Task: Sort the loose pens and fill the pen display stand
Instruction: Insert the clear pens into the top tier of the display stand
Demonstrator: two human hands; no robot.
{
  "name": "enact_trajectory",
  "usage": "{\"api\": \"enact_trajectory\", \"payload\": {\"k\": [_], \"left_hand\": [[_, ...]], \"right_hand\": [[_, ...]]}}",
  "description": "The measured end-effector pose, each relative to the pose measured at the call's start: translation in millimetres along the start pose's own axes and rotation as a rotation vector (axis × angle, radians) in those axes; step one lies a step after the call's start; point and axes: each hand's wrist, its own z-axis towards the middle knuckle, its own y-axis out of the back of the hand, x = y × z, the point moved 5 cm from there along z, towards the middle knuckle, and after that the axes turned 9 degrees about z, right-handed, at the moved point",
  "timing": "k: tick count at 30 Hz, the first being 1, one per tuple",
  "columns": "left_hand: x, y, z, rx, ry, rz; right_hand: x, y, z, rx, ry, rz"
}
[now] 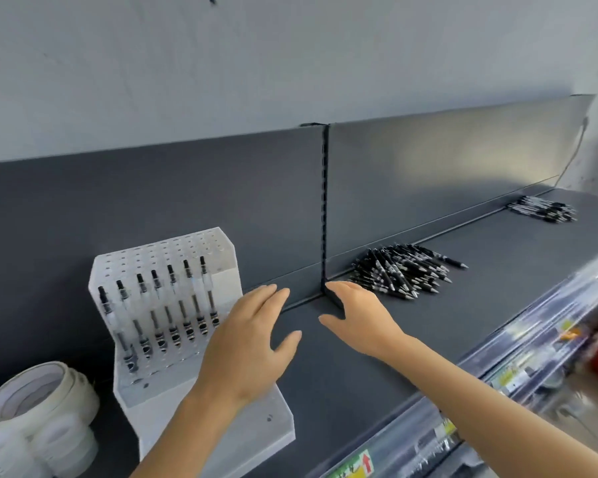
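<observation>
While the left hand (252, 343) and right hand (356, 315) hover empty and relaxed, the loose pens (401, 274) seem light, stiff and slippery. Better to pinch one at mid-barrel.

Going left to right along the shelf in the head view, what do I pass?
Tape rolls → pen display stand → left hand → right hand → large pile of loose pens → smaller pen pile, far right.

Frosted translucent plastic pen stand (221, 267) on a matt dark metal shelf (428, 322).
</observation>
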Motion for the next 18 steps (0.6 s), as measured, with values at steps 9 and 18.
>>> {"api": "enact_trajectory", "payload": {"k": [9,18], "left_hand": [[-73,-59,45,0.109,0.034,-0.014],[-161,-141,100,0.202,0.228,0.009]], "right_hand": [[-101,57,-2,0.041,-0.068,0.014],[-219,154,6,0.088,-0.054,-0.031]]}}
